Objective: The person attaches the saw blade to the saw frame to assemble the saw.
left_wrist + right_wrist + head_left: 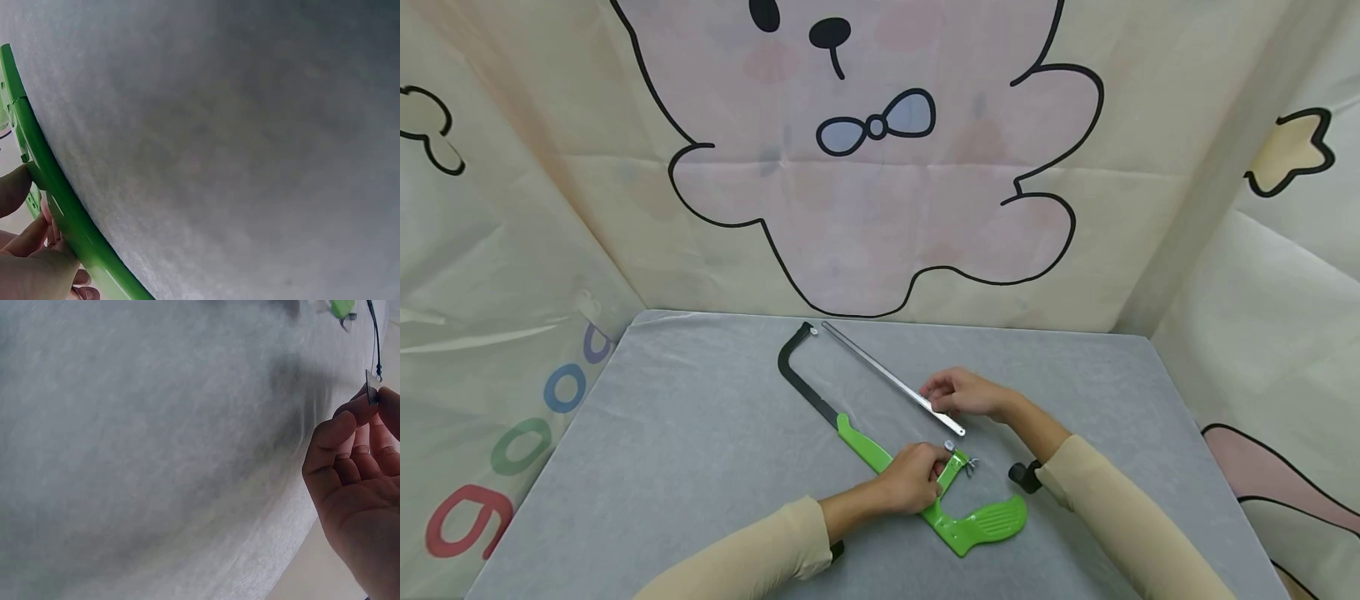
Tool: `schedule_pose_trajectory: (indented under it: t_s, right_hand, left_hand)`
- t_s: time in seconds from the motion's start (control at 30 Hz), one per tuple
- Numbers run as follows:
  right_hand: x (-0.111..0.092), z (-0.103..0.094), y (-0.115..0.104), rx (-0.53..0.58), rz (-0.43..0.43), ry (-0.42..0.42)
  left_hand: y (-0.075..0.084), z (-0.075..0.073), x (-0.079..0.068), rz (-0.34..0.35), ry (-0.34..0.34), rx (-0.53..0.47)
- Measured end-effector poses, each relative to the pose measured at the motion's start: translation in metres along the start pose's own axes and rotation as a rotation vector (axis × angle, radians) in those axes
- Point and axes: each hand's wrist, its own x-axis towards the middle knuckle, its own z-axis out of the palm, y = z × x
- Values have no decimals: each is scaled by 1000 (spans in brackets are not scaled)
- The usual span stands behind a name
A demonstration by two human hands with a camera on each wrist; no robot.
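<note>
A hacksaw frame with a green handle [977, 523] and a dark curved front bow [797, 375] lies slanted across the middle of the table. My left hand [913, 479] grips its green part near the short arm that carries a wing nut [972, 467]. In the left wrist view the fingers curl around the green frame [69, 200]. My right hand [964, 393] pinches a long silver saw blade [880, 369] near its near end, between thumb and fingers. Beside the frame, the blade slants the same way, apart from the bow's tip. The right wrist view shows the blade's end [372, 387] at the fingertips.
Grey cloth covers the table [700, 467]. A printed backdrop [865, 217] rises behind its far edge, and printed side sheets [1292, 333] stand left and right. A black wrist strap piece [1024, 477] shows at the right sleeve.
</note>
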Motion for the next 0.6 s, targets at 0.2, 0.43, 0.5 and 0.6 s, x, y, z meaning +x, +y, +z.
schedule_pose_trajectory:
  t_s: [0.2, 0.43, 0.5, 0.6]
  right_hand:
    - [1, 4, -3, 9, 1, -5]
    - [3, 8, -4, 23, -6, -21]
    - [4, 9, -4, 23, -10, -21]
    - [5, 9, -4, 20, -5, -21]
  left_hand:
    - [-1, 0, -2, -3, 11, -18]
    - [-1, -1, -3, 6, 13, -19]
    - [-2, -1, -2, 8, 13, -17]
    - [-3, 0, -2, 9, 12, -19]
